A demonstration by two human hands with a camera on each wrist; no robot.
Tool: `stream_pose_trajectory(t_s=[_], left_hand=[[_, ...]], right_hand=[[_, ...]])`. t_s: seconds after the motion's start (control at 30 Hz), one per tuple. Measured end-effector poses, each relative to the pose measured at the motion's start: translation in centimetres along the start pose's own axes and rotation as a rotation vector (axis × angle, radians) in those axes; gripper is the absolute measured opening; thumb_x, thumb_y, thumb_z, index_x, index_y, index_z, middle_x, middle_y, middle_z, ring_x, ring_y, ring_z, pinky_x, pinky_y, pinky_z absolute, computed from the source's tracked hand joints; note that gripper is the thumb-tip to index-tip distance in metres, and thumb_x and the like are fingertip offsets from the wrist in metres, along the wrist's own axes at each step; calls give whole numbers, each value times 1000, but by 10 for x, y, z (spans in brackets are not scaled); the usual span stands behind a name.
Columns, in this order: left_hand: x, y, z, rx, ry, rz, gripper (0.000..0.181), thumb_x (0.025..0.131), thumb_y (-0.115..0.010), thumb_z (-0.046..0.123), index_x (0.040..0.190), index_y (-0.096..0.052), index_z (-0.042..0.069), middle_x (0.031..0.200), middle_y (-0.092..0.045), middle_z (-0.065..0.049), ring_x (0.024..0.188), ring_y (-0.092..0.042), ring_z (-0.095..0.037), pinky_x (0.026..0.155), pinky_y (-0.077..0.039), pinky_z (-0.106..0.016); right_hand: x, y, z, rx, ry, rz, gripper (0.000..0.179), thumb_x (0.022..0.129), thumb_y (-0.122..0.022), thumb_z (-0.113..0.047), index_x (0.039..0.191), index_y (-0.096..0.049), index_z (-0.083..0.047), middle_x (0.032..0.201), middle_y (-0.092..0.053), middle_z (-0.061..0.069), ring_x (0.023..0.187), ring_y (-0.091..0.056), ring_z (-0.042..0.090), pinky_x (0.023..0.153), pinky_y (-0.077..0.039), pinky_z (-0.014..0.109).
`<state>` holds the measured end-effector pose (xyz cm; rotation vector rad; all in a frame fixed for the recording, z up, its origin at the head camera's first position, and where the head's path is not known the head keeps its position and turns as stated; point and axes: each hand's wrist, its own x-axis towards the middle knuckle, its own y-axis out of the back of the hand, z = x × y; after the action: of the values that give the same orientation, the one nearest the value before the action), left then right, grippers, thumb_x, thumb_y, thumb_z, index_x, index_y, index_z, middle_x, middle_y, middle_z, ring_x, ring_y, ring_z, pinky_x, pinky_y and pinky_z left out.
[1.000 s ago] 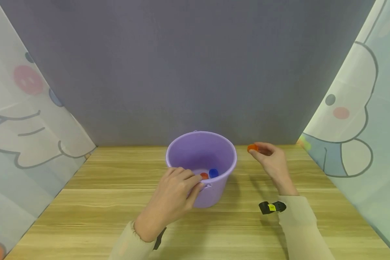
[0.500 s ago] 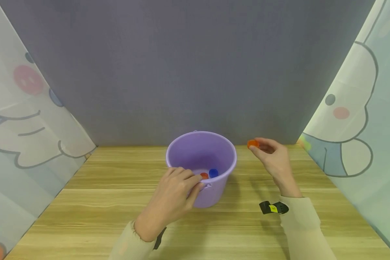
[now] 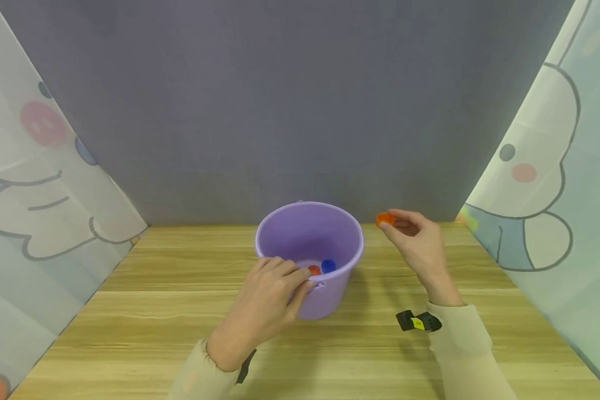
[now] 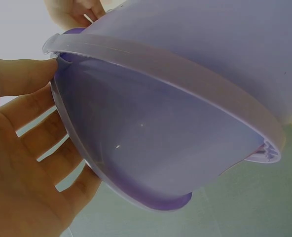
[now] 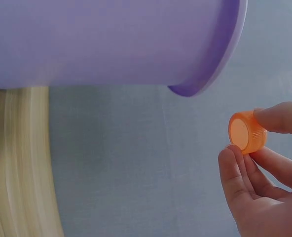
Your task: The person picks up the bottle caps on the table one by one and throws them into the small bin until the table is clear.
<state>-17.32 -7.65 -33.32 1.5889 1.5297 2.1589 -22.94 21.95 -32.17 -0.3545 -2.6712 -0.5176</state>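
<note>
A purple bucket (image 3: 311, 225) stands upright on the wooden table. My left hand (image 3: 262, 303) grips its near rim; in the left wrist view the thumb lies on one side of the rim (image 4: 151, 64) and the fingers on the other. Inside the bucket lie a red cap-like piece (image 3: 314, 270), partly hidden by the rim and fingers, and a blue one (image 3: 328, 266). To the right of the bucket, my right hand (image 3: 420, 244) pinches an orange bottle cap (image 5: 247, 132) between thumb and fingertips. The cap is ridged around its side and is held in the air, apart from the bucket.
The wood-grain table (image 3: 145, 333) extends to both sides of the bucket. A grey panel (image 3: 300, 111) rises behind it. Cartoon-printed sheets (image 3: 535, 183) border the left and right. A black strap (image 3: 419, 321) sits at the right sleeve.
My right hand has risen slightly, and the orange bottle cap has moved a little up and to the left, turning somewhat. The left hand and the bucket have stayed put.
</note>
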Motion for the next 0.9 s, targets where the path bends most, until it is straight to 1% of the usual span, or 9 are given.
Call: stream_pose_trajectory(t_s=[0.23,0.67,0.9], left_hand=[[0,0,0,4,-1,-1,9,95,-70,24,91,-73,16,83,-67,6,78,-59,-16,79,-50,-36],[1,0,0,5,4,-2,10,95,-69,24,91,-73,16,83,-66,5,78,-59,-17,80,-50,-37],[1,0,1,5,0,-3,10,95,-70,24,91,-73,16,83,-66,5,78,-60,-17,80,-50,-36]], right_hand=[[-1,-3,-3,10,53,-3,40,92,-77,-20,124,-68,1,110,-68,11,90,-66,7,79,-54,14],[-4,-9,-10,39,99,-23,38,91,-77,-16,123,-69,2,111,-68,12,92,-66,8,80,-53,15],[-7,-13,-14,61,149,-37,36,91,-76,-11,123,-68,4,111,-67,14,93,-66,8,82,-53,16]])
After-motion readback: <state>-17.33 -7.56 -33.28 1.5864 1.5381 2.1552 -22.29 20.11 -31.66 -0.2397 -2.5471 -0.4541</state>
